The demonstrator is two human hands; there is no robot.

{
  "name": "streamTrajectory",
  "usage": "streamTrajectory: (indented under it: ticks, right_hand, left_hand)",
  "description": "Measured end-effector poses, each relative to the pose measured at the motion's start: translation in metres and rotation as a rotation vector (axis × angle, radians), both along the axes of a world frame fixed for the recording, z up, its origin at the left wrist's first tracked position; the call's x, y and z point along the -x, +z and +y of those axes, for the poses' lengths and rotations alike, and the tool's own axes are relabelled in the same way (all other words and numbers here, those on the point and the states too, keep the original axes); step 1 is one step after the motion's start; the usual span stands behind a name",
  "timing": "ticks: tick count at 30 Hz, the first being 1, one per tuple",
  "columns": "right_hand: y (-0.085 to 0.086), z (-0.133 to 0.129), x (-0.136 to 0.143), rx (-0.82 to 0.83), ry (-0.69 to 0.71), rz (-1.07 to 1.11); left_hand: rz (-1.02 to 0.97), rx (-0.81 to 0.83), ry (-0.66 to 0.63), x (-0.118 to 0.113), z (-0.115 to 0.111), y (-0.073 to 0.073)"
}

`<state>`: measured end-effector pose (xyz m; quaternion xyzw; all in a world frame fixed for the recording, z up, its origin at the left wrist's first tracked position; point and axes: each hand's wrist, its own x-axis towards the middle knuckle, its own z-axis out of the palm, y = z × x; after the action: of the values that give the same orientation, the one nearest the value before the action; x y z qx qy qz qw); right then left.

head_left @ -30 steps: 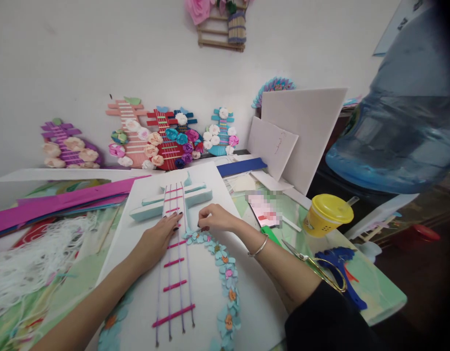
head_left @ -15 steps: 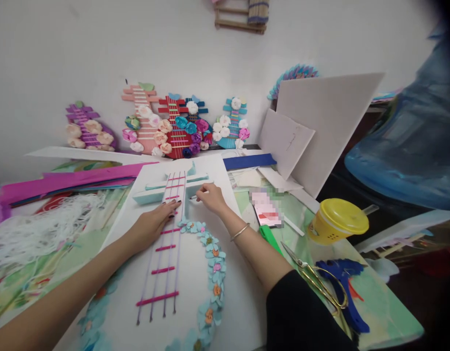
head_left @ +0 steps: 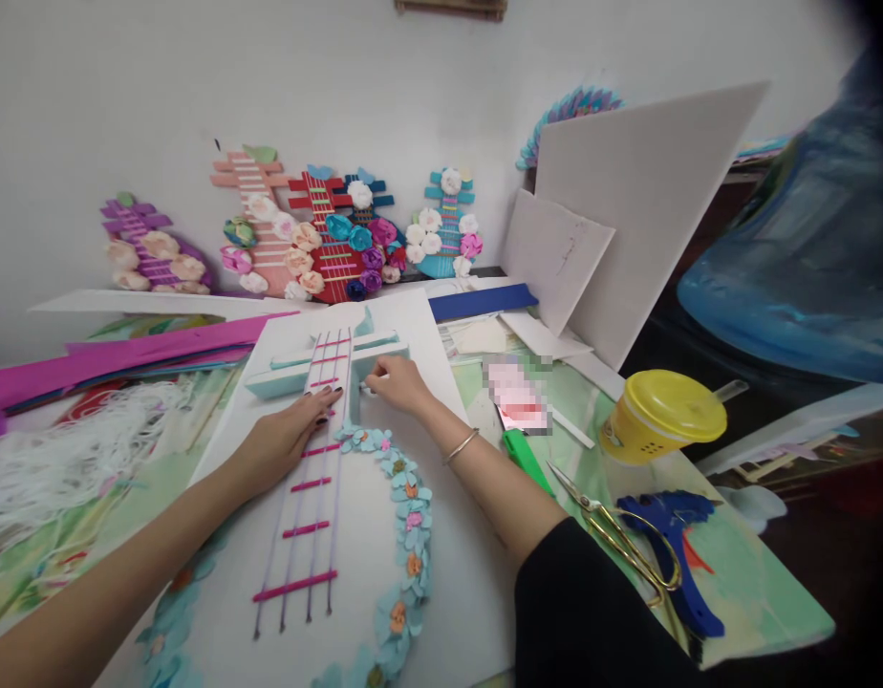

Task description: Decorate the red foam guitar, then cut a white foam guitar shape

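Observation:
A white lute-shaped craft piece (head_left: 269,535) lies before me, with purple strings, magenta crossbars and a border of light-blue paper flowers (head_left: 413,521). My left hand (head_left: 288,435) rests flat across the strings at its neck, fingers stretched out. Just right of the neck, my right hand (head_left: 395,382) is closed in a pinch by the pale teal side edge (head_left: 355,382). A small whitish bit shows at its fingertips, too small to name. Teal pegs (head_left: 280,382) stick out on both sides of the neck. A white board (head_left: 460,516) lies under the piece.
On the right lie gold-handled scissors (head_left: 613,535), a blue glue gun (head_left: 675,545), a green-handled tool (head_left: 526,461), a phone (head_left: 517,397) and a yellow lidded cup (head_left: 660,420). White shredded strips (head_left: 83,449) heap at left. Finished flowered lutes (head_left: 327,239) lean against the wall.
The view has shifted slightly, so everything sits a little further left and higher. My left hand stays on the neck; my right hand keeps its pinch beside it.

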<state>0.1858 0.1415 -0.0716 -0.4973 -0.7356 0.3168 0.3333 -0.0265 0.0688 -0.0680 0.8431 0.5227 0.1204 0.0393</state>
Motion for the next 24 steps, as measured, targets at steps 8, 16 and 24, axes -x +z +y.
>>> streamTrajectory:
  ticks: [8, 16, 24]
  right_hand:
    - [0.002, -0.031, -0.011, 0.052, 0.094, 0.076]
    - [-0.004, -0.052, -0.018, 0.203, 0.131, 0.206]
    - [-0.008, -0.06, -0.026, 0.341, 0.083, 0.36]
  left_hand:
    - [0.03, -0.028, -0.001, -0.003, 0.002, -0.003]
    - [0.054, -0.031, 0.02, -0.012, 0.0, -0.001]
    - [0.083, -0.054, -0.001, -0.011, 0.003, -0.005]
